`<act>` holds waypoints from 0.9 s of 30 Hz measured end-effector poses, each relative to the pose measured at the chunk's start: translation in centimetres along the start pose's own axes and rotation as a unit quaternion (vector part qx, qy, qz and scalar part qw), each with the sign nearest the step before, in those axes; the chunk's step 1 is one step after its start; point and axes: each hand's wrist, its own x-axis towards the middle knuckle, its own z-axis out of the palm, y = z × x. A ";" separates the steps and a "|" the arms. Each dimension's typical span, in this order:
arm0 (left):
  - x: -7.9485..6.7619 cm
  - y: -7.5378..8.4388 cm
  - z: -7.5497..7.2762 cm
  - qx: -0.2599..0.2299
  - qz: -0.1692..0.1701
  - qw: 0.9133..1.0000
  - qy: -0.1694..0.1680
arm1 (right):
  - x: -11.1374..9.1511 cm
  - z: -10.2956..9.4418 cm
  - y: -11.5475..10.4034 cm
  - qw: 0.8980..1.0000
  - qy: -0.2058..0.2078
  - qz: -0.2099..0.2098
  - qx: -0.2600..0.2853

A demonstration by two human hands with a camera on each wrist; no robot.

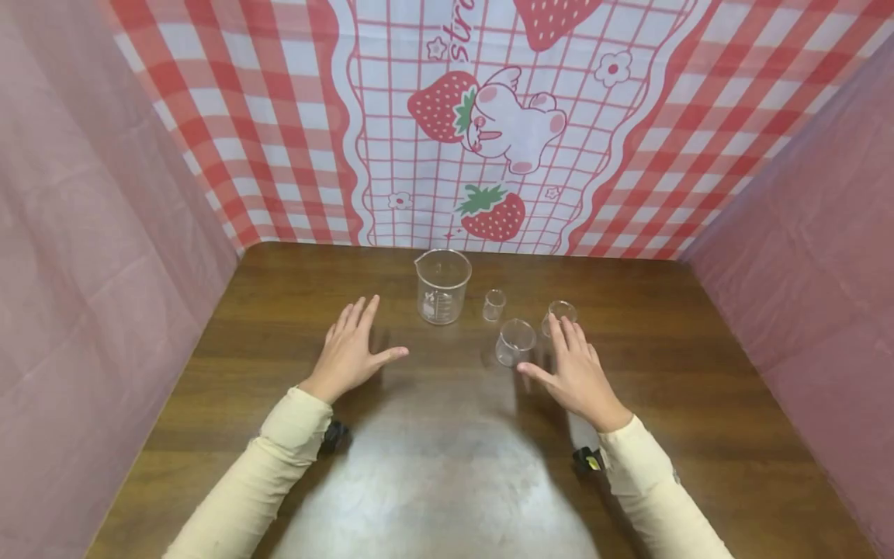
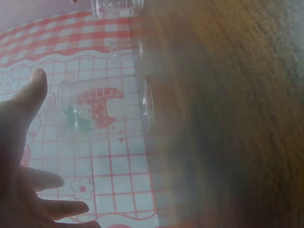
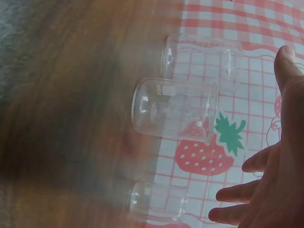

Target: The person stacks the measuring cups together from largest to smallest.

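Observation:
Four clear glass beakers would be several: the largest beaker (image 1: 443, 299), with a spout and white markings, stands upright at the back middle. To its right is a tiny beaker (image 1: 493, 306), and nearer the front a medium beaker (image 1: 515, 345). Another beaker (image 1: 562, 312) is partly hidden behind the right fingertips. My left hand (image 1: 347, 351), fingers straight and thumb spread, is left of the largest beaker and apart from it. My right hand (image 1: 578, 375) is likewise spread, its thumb near the medium beaker; whether it touches cannot be told. Neither hand holds anything.
A brown wooden table (image 1: 447, 435) bears the beakers. Behind it hangs a red-and-white strawberry cloth (image 1: 391, 155). Pink curtains close in the left (image 1: 91, 233) and right sides. A dark wrist device (image 1: 334, 438) sits below the left cuff, with another at the right.

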 end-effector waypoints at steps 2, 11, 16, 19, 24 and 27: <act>0.2 0.0 -0.1 -0.005 0.000 1.000 0.002 | 0.3 -0.2 -0.2 1.000 0.005 -0.005 0.004; 0.8 0.2 0.0 -0.061 0.001 0.998 0.018 | 1.2 -1.3 -0.6 0.999 0.026 -0.034 0.025; 1.3 0.2 -0.3 -0.089 -0.004 0.996 0.009 | 2.0 -1.9 -0.9 0.998 0.024 -0.050 0.034; 1.6 0.1 -0.4 -0.097 -0.004 0.995 0.005 | 2.5 -2.3 -0.9 0.997 0.019 -0.059 0.035; 2.2 -0.1 -0.5 -0.109 0.002 0.994 0.011 | 3.3 -2.9 -1.1 0.997 0.009 -0.064 0.042; 2.7 -0.2 -0.7 -0.116 0.008 0.993 0.014 | 3.8 -3.1 -1.3 0.997 0.001 -0.060 0.052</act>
